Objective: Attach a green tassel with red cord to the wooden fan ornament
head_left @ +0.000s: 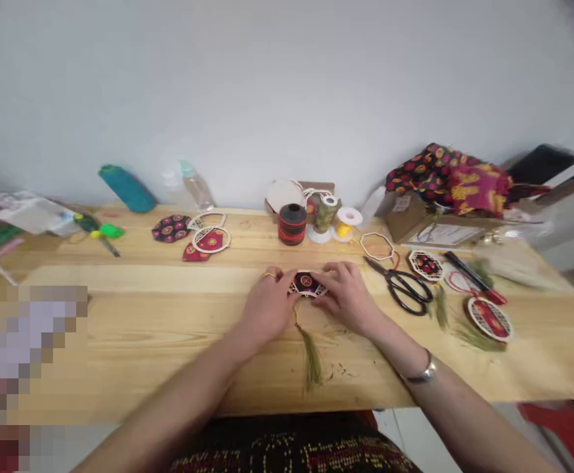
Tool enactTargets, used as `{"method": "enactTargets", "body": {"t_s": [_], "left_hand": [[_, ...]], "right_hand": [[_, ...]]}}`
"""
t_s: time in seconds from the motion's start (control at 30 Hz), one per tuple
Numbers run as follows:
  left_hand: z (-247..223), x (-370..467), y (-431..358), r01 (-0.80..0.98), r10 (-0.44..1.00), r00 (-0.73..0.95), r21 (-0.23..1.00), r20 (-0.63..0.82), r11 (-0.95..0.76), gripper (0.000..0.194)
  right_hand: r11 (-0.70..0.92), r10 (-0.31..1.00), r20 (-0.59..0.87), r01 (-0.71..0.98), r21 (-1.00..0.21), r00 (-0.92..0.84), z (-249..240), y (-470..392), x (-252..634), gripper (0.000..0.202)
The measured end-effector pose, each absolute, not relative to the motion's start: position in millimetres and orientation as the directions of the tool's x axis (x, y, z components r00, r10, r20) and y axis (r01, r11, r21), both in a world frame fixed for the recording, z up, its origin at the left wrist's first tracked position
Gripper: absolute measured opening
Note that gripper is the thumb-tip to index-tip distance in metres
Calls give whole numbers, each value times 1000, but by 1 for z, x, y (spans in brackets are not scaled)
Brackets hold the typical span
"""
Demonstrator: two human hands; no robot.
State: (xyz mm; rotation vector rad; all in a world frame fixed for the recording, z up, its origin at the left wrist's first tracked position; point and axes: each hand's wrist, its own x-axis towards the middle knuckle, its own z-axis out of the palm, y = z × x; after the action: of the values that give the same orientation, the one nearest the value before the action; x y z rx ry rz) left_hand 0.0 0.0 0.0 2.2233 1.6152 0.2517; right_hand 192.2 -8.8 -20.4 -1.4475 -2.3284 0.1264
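- Pale openwork on the fan-shaped ornament (307, 283) could crack if the left hand (268, 307) and right hand (350, 299), pinching its 2 ends between thumbs and fingers, press unevenly.
- Its fine-stranded olive tassel (311, 358) could fray if dragged across the grained wooden table (169, 322).
- Between both hands, dark patterned fabric fills the arched frame.

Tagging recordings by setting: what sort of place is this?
Probably a small craft workspace: a wooden table holds thread spools, black-handled scissors and patterned fabric.
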Motion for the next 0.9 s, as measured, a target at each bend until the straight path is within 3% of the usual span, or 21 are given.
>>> {"method": "enactTargets", "body": {"t_s": [0.23, 0.57, 0.73, 0.9], "left_hand": [[3, 0, 1, 869, 950, 306, 423, -53, -256, 40], [3, -2, 5, 868, 922, 386, 331, 22, -371, 35], [1, -5, 6, 851, 921, 388, 372, 31, -371, 35], [-1, -5, 7, 840, 932, 363, 427, 18, -335, 51]], "right_hand": [[452, 889, 229, 838, -307, -396, -19, -11, 191, 45], [469, 883, 217, 807, -359, -417, -17, -9, 192, 44], [467, 884, 215, 805, -365, -415, -17, -9, 192, 45], [454, 891, 201, 804, -384, -407, -16, -9, 192, 45]]}}
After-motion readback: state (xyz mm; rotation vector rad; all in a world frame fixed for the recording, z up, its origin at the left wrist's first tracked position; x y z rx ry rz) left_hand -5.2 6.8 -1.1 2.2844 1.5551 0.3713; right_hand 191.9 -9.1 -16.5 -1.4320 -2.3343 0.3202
